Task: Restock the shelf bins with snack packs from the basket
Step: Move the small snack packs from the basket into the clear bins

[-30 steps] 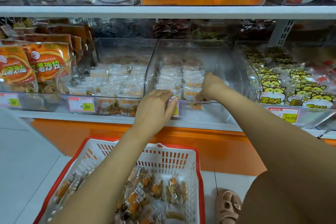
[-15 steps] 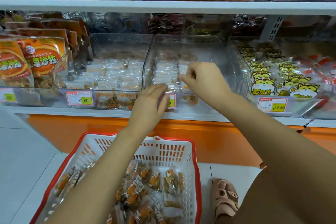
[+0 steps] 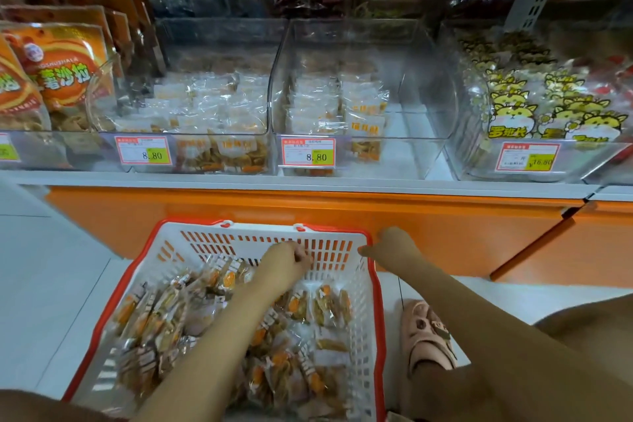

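White floor tiles (image 3: pixel 44 284) run up to the shelf. On the floor stands a white plastic basket with a red rim (image 3: pixel 212 243), and it is full of small clear snack packs with orange bits inside (image 3: pixel 191 322). The left hand (image 3: pixel 287 262) is down inside the basket, by its far wall, just above the packs. Its fingers are curled in, but I cannot tell if they hold a pack (it is all a bit blurry). The right hand (image 3: pixel 394 247) is at the basket's far right corner, its thumb over the red rim. Its fingers are hidden, so I cannot tell how open it is. A pink sandal (image 3: pixel 424 332) is just beside the basket's right edge.

Past the basket is the orange shelf base (image 3: pixel 274 205). On the white shelf above it sits a clear plastic bin (image 3: pixel 421 89). Rows of packs (image 3: pixel 342 103) fill its left part. A price tag (image 3: pixel 308 152) hangs at its front left corner.
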`<control>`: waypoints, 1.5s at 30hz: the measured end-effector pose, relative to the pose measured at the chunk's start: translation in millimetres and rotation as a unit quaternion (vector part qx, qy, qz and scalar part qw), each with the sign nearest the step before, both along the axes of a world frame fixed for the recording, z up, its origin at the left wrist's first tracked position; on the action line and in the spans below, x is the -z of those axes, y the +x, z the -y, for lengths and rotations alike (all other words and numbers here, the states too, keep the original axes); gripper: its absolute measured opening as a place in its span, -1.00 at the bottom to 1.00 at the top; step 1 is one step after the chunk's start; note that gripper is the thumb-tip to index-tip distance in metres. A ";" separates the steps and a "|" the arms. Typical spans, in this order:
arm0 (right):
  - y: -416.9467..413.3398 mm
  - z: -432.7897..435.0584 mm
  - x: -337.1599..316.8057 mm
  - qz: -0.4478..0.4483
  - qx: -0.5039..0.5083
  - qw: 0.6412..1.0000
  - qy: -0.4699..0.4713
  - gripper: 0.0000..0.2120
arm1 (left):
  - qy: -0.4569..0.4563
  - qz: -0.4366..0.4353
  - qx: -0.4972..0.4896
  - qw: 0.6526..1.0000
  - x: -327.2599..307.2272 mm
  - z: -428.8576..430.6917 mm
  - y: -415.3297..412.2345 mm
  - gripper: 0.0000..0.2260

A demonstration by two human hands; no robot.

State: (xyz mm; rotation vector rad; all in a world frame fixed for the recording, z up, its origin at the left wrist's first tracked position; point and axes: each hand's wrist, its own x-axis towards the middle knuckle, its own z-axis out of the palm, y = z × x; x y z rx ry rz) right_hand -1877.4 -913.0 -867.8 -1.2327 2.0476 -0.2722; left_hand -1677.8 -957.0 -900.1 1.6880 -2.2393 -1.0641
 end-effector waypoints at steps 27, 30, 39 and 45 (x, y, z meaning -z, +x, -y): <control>18.3 14.9 76.9 0.043 0.163 0.984 -0.059 -0.84 | 0.164 0.073 -0.148 0.973 124.6 1.5 -22.0 -0.82; 19.2 13.3 75.9 0.045 0.163 0.984 -0.057 -0.80 | 0.175 0.047 -0.151 0.972 112.8 -1.6 -4.6 -0.83; 22.6 10.7 55.8 0.023 0.103 0.994 0.015 -0.62 | 0.382 -0.308 -0.195 0.849 10.2 -12.8 57.8 -0.70; 43.0 2.1 -25.7 -0.084 -0.086 0.989 -0.090 -0.77 | 0.297 -0.366 -0.208 0.857 -55.4 -14.2 63.0 -0.95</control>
